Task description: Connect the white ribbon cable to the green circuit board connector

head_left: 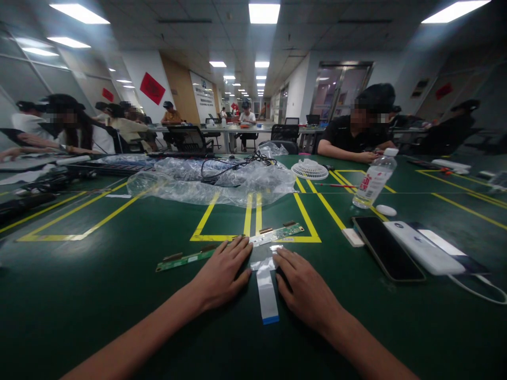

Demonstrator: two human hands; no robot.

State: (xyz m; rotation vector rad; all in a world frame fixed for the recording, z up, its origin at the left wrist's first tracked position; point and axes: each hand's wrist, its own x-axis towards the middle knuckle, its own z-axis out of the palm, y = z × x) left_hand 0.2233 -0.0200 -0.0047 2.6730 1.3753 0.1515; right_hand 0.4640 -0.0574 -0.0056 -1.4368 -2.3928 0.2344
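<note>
A person's left hand (227, 266) lies flat on a green tabletop (119, 316), fingers extended side by side, thumb apart, the fingertips over a narrow circuit board (279, 233) that shows on both sides of them. The right hand (299, 277), loosely bent, rests its fingertips at the edge of clear tape (262, 264); whether it pinches the tape cannot be told. Between the two hands, a white flat cable (267, 295) runs from the tape toward the wearer, ending in a blue tip. Beyond the hands spreads crumpled clear plastic wrap (237, 187) with black cables (233, 168). To the right of the right hand lie a dark phone (388, 250) and a white device (423, 248); farther past it stand a labeled bottle (374, 182) and, across the tabletop, a co-worker sits in black (343, 137), head bowed.
</note>
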